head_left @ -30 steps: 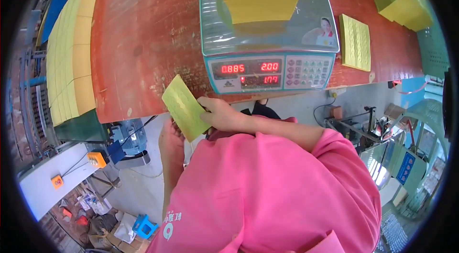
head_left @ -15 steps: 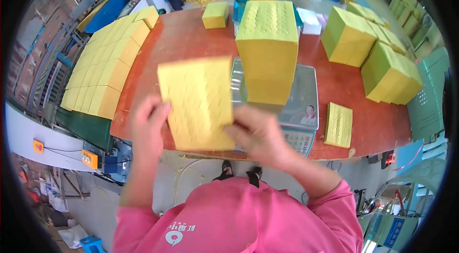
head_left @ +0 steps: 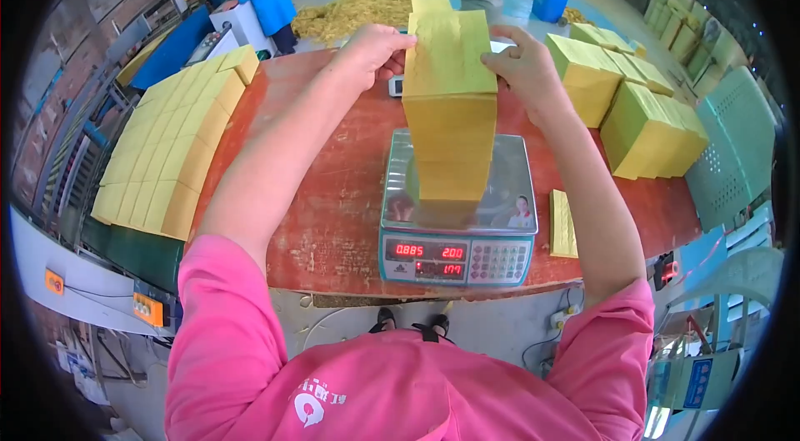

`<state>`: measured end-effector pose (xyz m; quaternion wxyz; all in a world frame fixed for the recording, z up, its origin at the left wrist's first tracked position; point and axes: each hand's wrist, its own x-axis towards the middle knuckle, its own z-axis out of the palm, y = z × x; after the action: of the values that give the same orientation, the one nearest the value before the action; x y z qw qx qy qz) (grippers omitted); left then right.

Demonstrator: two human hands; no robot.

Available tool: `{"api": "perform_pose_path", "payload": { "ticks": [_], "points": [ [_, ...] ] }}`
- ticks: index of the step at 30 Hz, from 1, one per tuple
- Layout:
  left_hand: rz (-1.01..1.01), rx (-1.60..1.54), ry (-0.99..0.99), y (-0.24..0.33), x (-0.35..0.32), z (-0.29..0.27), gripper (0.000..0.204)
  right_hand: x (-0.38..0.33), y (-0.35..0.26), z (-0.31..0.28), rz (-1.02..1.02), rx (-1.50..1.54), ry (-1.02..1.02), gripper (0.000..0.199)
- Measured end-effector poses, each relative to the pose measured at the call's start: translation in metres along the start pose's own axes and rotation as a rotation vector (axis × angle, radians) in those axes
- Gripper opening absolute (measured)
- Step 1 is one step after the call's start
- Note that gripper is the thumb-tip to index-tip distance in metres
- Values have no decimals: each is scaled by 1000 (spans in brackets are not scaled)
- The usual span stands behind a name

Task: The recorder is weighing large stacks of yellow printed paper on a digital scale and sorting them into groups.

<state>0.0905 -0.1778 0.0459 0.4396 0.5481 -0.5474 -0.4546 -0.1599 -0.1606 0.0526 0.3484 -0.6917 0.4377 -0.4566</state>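
Half a second ago, held up in front of the chest between both hands; now, lowered onto the top of the tall stack of yellow paper sheets (head_left: 451, 120) standing on the grey digital weighing scale (head_left: 457, 228) — so one more thin yellow bundle (head_left: 450, 49) added to the pile being weighed. A second ago, only a small slip in the right hand down by the tabletop edge. Left hand (head_left: 372, 49) now at the left edge of the top bundle, fingers curled narrowly, touching it rather than gripping around it; right hand (head_left: 523, 66) at the right edge, fingers half open and pressed against the side, squaring it up. Both arms in pink sleeves, stretched forward over the reddish-brown wooden tabletop (head_left: 333, 191). Red digits lit on the scale's front panel. Further off — rows of yellow blocks (head_left: 167, 149) at the left, more blocks (head_left: 642, 107) at the right, a single flat yellow sheet (head_left: 563, 224) beside the scale.
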Motion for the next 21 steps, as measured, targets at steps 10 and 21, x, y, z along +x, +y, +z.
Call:
{"api": "perform_pose_path", "payload": {
  "ticks": [10,21],
  "points": [
    [-28,-77,-52,-23,3,-1,22,2,21,7,-40,-144,28,45],
    [149,-9,175,-41,-21,21,25,-25,24,6,-236,-306,193,34]
  ]
}}
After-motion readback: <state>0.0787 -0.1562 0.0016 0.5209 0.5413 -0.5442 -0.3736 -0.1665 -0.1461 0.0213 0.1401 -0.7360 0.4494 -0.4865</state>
